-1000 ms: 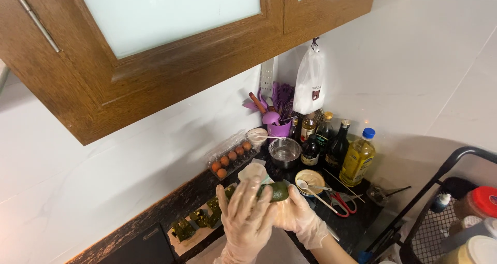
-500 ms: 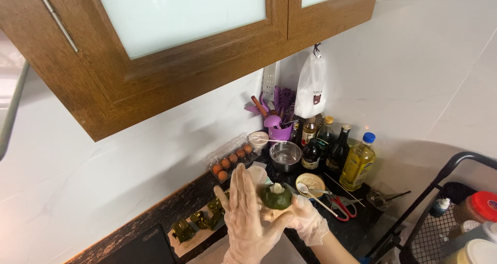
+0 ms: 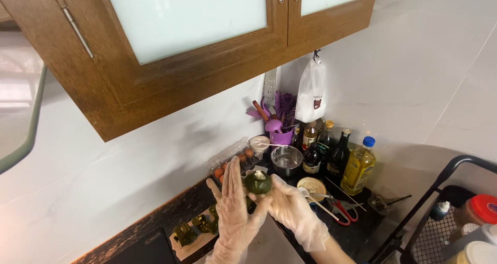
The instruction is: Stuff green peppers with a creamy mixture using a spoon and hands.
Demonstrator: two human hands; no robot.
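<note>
My dark worktop (image 3: 357, 233) runs along the white wall into the back corner. Against the wall sits a clear egg carton (image 3: 235, 160) with brown eggs, and beside it a purple utensil holder (image 3: 282, 134). Dark sauce bottles (image 3: 326, 150) stand in a row toward the corner, ending with a yellow oil bottle (image 3: 359, 165). In front of them are a steel bowl (image 3: 286, 158), a small cream dish (image 3: 311, 185) and red-handled scissors (image 3: 344, 212). Near the front edge lies a board (image 3: 181, 246) with small green pieces (image 3: 186, 233).

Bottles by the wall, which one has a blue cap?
The oil bottle, rightmost in the row: clear, with yellow oil and a blue cap. The others are darker with yellow or dark caps.
</note>
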